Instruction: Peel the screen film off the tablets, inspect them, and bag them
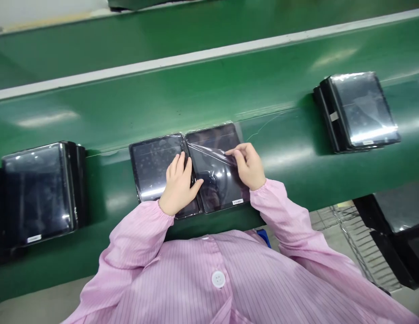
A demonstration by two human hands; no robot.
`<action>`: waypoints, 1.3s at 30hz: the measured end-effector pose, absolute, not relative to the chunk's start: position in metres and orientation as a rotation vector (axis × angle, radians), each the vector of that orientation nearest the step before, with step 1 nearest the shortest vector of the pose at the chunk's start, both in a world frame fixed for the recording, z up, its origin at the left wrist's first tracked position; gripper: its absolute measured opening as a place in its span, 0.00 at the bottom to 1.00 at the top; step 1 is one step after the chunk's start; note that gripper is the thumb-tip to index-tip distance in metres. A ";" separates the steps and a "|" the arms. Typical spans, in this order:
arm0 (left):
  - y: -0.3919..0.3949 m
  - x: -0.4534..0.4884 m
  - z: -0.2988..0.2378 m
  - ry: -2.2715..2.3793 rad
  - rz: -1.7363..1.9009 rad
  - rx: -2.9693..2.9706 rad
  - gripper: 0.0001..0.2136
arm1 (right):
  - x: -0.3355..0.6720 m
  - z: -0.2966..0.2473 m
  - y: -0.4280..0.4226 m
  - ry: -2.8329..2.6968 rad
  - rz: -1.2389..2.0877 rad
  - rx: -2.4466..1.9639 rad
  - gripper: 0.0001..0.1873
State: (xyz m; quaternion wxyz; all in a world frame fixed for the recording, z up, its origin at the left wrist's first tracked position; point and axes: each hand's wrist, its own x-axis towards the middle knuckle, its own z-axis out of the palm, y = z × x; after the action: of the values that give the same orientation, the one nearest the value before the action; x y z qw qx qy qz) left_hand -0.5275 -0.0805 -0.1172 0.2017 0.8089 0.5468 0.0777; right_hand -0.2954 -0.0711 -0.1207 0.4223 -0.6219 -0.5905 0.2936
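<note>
Two black tablet-like screen panels lie side by side on the green work surface in front of me. My left hand point(179, 185) rests flat with fingers spread on the left panel point(151, 162), its thumb reaching toward the seam between the two. A clear protective film point(214, 152) is partly lifted off the right panel point(212, 191), folded back diagonally from its upper left. Between thumb and forefinger, my right hand point(247, 166) pinches the film's edge above the panel's right side. A small white label sits at that panel's lower edge.
A stack of similar panels point(37, 193) stands at the left, and another stack point(364, 110) at the right. A pale strip point(202, 56) runs along the back of the green surface point(283, 171). At lower right, more dark panels point(403, 209) lie by a wire rack point(371, 247).
</note>
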 end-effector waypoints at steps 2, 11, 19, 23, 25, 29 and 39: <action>-0.082 -0.532 -0.119 1.483 0.233 2.225 0.37 | -0.293 -0.123 -0.067 -1.375 0.884 -1.458 0.03; -0.116 -0.550 -0.111 1.338 0.179 2.286 0.36 | -0.279 -0.128 -0.062 -1.000 1.049 -1.314 0.06; -0.138 -0.541 -0.110 1.301 0.097 2.393 0.44 | -0.275 -0.127 -0.056 -0.871 1.127 -1.283 0.09; -0.135 -0.541 -0.109 1.298 0.113 2.387 0.37 | -0.275 -0.127 -0.056 -0.851 1.140 -1.270 0.07; -0.133 -0.544 -0.106 1.275 0.096 2.376 0.33 | -0.274 -0.127 -0.056 -0.848 1.145 -1.263 0.06; -0.131 -0.545 -0.101 1.224 0.060 2.325 0.38 | -0.272 -0.131 -0.056 -0.851 1.151 -1.256 0.05; -0.121 -0.531 -0.105 1.444 0.202 2.144 0.29 | -0.271 -0.134 -0.052 -1.359 0.735 -1.552 0.09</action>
State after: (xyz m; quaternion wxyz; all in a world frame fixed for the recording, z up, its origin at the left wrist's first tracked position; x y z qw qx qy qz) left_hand -0.5314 -0.1205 -0.1045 0.2710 0.7960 0.5360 0.0749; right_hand -0.2715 -0.0524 -0.1339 0.4582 -0.6298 -0.5518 0.2982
